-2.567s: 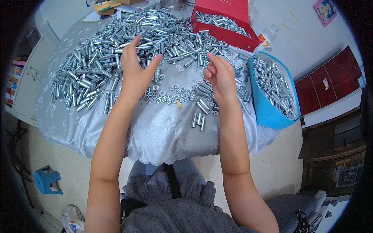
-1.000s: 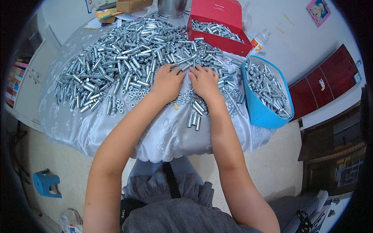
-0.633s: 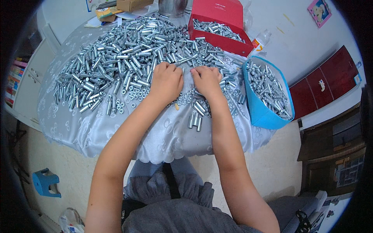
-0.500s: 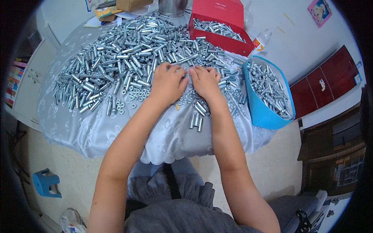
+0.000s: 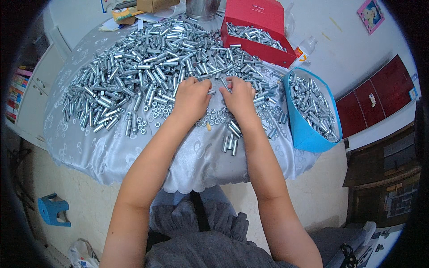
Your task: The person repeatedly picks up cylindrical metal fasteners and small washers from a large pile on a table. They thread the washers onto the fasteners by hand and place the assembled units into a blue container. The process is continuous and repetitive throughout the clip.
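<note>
A large heap of shiny metal sleeves (image 5: pixel 147 58) covers the table, with small nuts (image 5: pixel 214 117) strewn along its near edge. At this edge my left hand (image 5: pixel 192 99) is closed, its fingers curled and pinched beside a small silvery piece; what lies inside the grip is hidden. Just to its right, my right hand (image 5: pixel 240 97) pinches a slim metal sleeve (image 5: pixel 224 84) between thumb and fingers. Below the right hand, beside the wrist, several sleeves (image 5: pixel 230 145) lie apart from the heap.
At the back right stands an open red box (image 5: pixel 259 52) of metal parts, beside a plastic bottle (image 5: pixel 306 47). A blue fabric bin (image 5: pixel 308 134) full of similar parts sits at the right edge. Behind the heap are a metal pot (image 5: pixel 202 10) and a cardboard box (image 5: pixel 156 4).
Both hands stay at the heap's near edge while their fingers shift. My right thumb and fingers have spread around a sleeve that now shows. The whole view has tilted slightly.
</note>
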Demonstrator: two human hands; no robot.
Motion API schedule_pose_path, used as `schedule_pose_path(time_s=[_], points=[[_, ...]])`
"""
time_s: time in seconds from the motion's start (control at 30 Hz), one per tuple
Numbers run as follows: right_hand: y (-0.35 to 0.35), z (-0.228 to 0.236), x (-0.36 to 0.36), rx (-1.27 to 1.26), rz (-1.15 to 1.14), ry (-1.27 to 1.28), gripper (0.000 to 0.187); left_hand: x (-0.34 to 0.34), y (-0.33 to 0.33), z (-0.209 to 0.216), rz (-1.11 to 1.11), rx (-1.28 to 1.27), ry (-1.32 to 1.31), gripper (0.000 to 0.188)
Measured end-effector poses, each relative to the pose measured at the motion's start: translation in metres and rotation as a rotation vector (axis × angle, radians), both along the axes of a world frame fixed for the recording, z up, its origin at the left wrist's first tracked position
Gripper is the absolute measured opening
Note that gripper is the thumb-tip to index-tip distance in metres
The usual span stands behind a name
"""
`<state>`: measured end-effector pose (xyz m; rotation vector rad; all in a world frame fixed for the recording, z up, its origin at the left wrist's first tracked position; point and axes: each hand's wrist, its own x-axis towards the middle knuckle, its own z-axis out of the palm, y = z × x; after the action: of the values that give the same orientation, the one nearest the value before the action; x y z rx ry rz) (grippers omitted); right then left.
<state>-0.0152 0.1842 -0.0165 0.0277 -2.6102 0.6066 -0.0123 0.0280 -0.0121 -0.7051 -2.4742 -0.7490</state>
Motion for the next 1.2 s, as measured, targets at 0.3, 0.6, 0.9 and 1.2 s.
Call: schedule_pose_path(time_s=[0.3, 0.6, 0.9, 1.2], points=[[0.002, 0.002, 0.002, 0.097, 0.013, 0.018, 0.022, 0.001, 0.008, 0.008, -0.047, 0.534, -0.247, 0.029], [-0.015, 0.019, 0.006, -1.07, 0.409, 0.116, 0.02, 0.003, 0.006, 0.022, -0.289, 1.177, -0.93, 0.017], [-0.013, 0.02, 0.009, -1.083, 0.414, 0.1, 0.014, 0.003, 0.002, 0.023, -0.349, 1.248, -0.976, 0.019], [-0.014, 0.023, 0.011, -1.075, 0.37, 0.173, 0.027, 0.0, 0.003, 0.018, -0.272, 1.179, -0.92, 0.02]])
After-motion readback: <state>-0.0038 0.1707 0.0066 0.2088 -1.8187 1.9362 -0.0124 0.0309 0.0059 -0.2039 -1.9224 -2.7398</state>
